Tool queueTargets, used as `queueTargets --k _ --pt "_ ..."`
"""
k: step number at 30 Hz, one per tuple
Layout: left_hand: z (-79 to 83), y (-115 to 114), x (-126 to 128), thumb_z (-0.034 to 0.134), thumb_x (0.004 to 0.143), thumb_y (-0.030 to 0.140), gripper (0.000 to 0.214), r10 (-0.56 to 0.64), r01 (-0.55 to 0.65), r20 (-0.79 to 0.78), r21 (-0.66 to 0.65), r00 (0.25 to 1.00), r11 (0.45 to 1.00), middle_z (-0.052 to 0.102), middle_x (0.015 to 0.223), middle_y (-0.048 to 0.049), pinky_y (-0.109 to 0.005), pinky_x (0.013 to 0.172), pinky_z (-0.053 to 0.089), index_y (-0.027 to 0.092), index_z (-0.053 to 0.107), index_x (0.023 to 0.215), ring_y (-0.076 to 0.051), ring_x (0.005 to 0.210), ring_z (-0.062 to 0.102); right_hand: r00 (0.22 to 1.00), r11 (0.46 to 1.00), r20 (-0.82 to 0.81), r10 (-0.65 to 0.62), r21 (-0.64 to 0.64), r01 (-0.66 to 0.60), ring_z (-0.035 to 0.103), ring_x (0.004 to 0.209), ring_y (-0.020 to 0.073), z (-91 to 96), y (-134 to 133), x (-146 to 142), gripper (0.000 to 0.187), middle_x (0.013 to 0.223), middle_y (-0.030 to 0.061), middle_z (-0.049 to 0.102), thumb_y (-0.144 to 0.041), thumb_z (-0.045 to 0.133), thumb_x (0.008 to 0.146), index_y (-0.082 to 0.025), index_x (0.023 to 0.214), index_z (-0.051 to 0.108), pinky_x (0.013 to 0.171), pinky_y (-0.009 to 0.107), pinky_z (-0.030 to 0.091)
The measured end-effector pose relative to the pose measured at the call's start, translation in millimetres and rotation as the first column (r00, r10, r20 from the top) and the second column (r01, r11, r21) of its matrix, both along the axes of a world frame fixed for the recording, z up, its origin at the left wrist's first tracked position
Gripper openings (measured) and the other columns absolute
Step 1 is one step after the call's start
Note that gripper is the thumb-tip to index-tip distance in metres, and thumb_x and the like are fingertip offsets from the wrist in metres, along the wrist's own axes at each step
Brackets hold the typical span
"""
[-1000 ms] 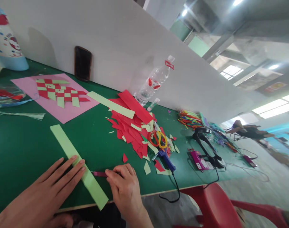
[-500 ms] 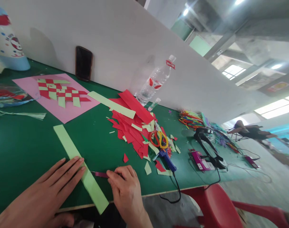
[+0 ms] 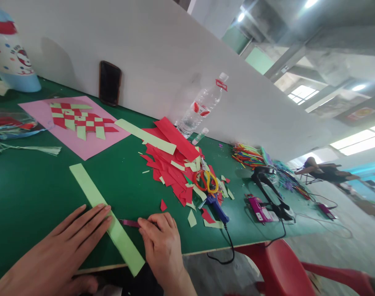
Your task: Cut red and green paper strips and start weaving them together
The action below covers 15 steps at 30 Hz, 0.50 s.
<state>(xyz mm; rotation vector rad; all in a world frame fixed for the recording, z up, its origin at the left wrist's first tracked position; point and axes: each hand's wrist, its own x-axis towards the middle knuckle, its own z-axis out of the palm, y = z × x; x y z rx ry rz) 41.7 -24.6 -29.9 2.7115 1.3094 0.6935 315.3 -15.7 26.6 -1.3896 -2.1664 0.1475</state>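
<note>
My left hand lies with its fingers stretched out, the fingertips pressing on a folded-looking light green paper strip. The strip runs diagonally over the table, and its lower end sticks out past the front edge. To the right of the strip, my right hand is closed around a slim purple craft knife. The knife's thin metal tip points left and meets or nearly meets the strip's right edge; I cannot tell which. Most of its handle is hidden in my fingers.
On the green table lie a pink sheet with woven red-green paper, red scraps, scissors and a blue glue gun. Behind stand a phone and a clear bottle. A red chair is at right.
The strip's lower end has shifted slightly right. My right hand and the knife have moved up a little. My left hand stays nearly where it was on the paper.
</note>
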Motion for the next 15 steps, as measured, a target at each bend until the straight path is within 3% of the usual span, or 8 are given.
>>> queueTargets --k 3,5,10,15 --pt "0.6 -3.2 0.6 0.065 0.067 0.095 0.116 0.052 -0.051 0.032 -0.036 0.998 0.998 0.039 0.176 -0.0062 -0.043 0.136 0.01 0.038 0.039 0.165 -0.034 0.162 0.034 1.0 1.0 -0.006 0.003 -0.006 -0.003 0.063 0.085 0.0214 0.0 -0.1 1.3 0.022 0.093 0.0023 0.071 -0.013 0.069 0.098 -0.027 0.112 0.078 0.073 0.035 0.045" --pt "0.4 -4.1 1.2 0.067 0.066 0.095 0.115 0.068 -0.066 0.039 -0.038 0.997 0.997 0.036 0.177 -0.0075 -0.044 0.136 0.011 0.037 0.044 0.163 -0.035 0.164 0.028 1.0 1.0 -0.011 0.006 -0.012 -0.006 0.063 0.085 0.0213 0.1 -0.4 1.5 0.022 0.093 0.0023 0.071 -0.013 0.07 0.098 -0.027 0.113 0.078 0.073 0.035 0.045" --pt "-2.4 -1.9 4.1 0.067 0.063 0.096 0.136 0.074 -0.075 0.057 0.025 0.996 0.997 0.051 0.168 -0.0137 -0.044 0.135 0.014 0.029 0.018 0.171 -0.036 0.157 0.041 1.0 1.0 -0.019 -0.001 -0.008 0.0 0.064 0.086 0.0211 -0.2 -1.2 -1.6 0.02 0.092 0.0017 0.072 -0.015 0.07 0.099 -0.028 0.113 0.078 0.074 0.034 0.044" --pt "-1.4 0.0 6.2 0.065 0.061 0.098 0.141 0.085 -0.087 0.04 0.053 0.996 0.995 0.058 0.162 -0.0159 -0.045 0.134 0.015 0.028 0.013 0.172 -0.039 0.152 0.047 1.0 1.0 -0.014 0.004 0.025 -0.004 0.064 0.085 0.0209 -2.7 -0.2 -8.4 0.018 0.093 0.0015 0.072 -0.018 0.07 0.1 -0.028 0.113 0.078 0.074 0.035 0.043"
